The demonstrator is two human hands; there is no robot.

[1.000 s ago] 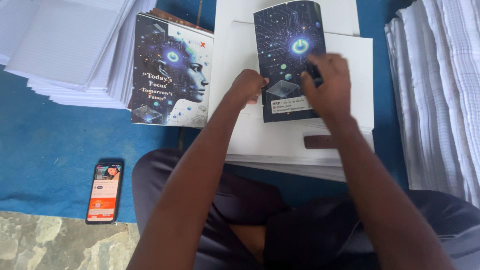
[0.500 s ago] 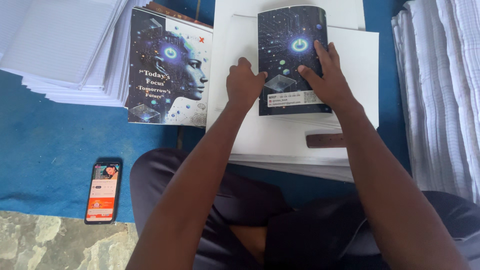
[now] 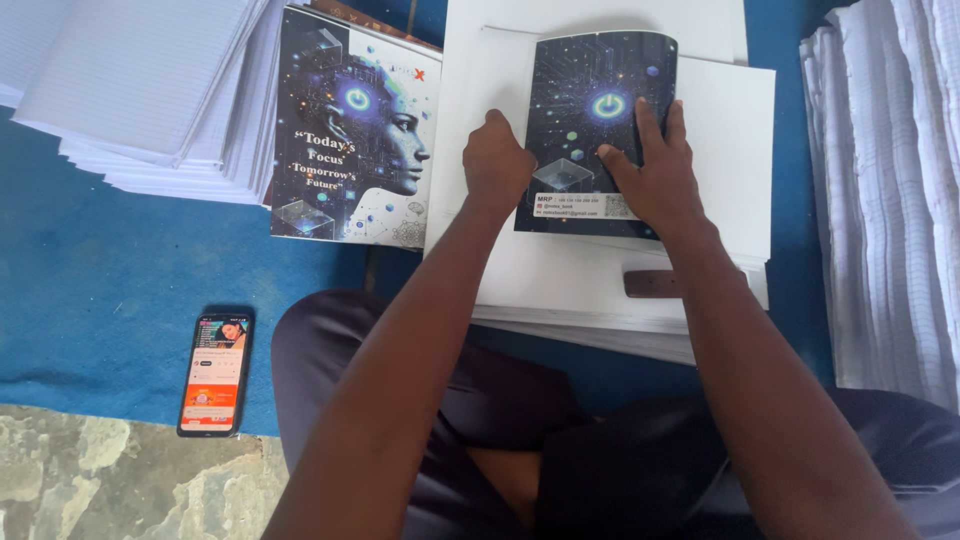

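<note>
A dark printed booklet cover with glowing circuit art lies back side up on a stack of white sheets. My left hand is a closed fist pressing on the cover's left folded edge. My right hand lies flat, palm down, fingers spread, on the cover's lower right part. Neither hand grips anything. A small dark brown block rests on the white stack just below my right wrist.
A pile of finished booklets with a face design sits to the left. Ruled white paper stacks lie far left, folded white sheets far right. A phone with a lit screen lies on the blue mat.
My left hand slid from the cover's lower left up along its left edge and closed into a fist. My right hand shifted to the cover's lower right and flattened.
</note>
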